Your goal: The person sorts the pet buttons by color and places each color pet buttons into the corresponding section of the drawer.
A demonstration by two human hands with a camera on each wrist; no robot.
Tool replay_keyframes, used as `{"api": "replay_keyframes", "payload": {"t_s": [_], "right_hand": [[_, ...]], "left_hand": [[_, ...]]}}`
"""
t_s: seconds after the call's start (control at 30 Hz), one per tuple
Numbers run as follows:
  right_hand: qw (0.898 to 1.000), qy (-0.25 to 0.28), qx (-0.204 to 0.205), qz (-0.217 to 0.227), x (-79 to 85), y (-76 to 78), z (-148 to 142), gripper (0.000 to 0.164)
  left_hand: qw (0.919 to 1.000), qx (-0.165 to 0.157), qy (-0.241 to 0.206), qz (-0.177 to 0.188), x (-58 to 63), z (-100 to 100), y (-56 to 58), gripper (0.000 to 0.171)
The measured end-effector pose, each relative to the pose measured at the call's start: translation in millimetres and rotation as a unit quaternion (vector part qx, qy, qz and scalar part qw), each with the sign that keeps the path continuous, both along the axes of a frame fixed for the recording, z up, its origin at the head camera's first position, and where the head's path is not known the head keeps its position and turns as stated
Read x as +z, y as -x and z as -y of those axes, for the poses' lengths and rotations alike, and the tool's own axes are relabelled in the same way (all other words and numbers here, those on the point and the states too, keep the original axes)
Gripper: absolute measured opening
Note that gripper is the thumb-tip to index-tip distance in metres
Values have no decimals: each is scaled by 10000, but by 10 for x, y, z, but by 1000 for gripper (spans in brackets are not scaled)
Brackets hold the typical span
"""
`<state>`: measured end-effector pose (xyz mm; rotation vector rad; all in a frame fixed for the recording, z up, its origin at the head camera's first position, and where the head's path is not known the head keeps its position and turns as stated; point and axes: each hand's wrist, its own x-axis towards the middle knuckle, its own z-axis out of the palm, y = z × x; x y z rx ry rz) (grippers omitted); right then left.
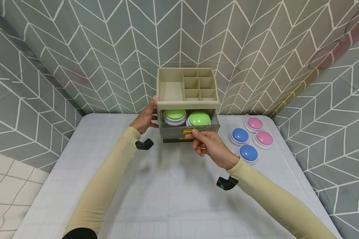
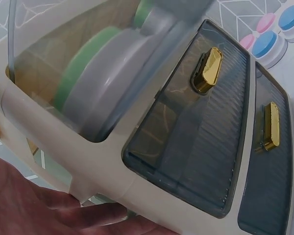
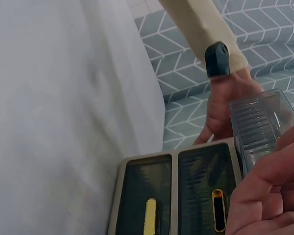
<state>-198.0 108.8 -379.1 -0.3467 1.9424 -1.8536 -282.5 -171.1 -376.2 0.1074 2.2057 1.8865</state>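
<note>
A beige desktop organizer [image 1: 171, 84] stands at the back of the table, its top smoky clear drawer [image 1: 176, 132] pulled out. Two round push buttons with green domes, a left one [image 1: 175, 114] and a right one [image 1: 199, 118], sit inside that drawer. My right hand [image 1: 212, 146] pinches the gold drawer handle [image 1: 187, 131] between thumb and curled fingers. Flat against the organizer's left side rests my left hand [image 1: 146, 117], fingers extended, thumb near the top corner. In the left wrist view, two lower drawers with gold handles, a middle one [image 2: 208, 71] and a bottom one [image 2: 271, 126], are closed.
Right of the organizer lie two blue push buttons [image 1: 240, 135] and two pink push buttons [image 1: 255, 123] on the white-covered table [image 1: 167, 199]. The organizer's top has several compartments. Patterned grey curtains [image 1: 116, 39] hang close behind and at the sides.
</note>
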Motion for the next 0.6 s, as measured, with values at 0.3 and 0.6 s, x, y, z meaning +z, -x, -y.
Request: {"api": "replay_keyframes", "payload": {"t_s": [0.3,0.6], "right_hand": [[9998,67,-159,83,37,84,55,47],[9970,326,-665,216,62,77,121,40]], "left_hand": [[10000,-2,-13,-18,15,9,-3,94],[10000,-59,-31,-44,7,12,-10,93]]}}
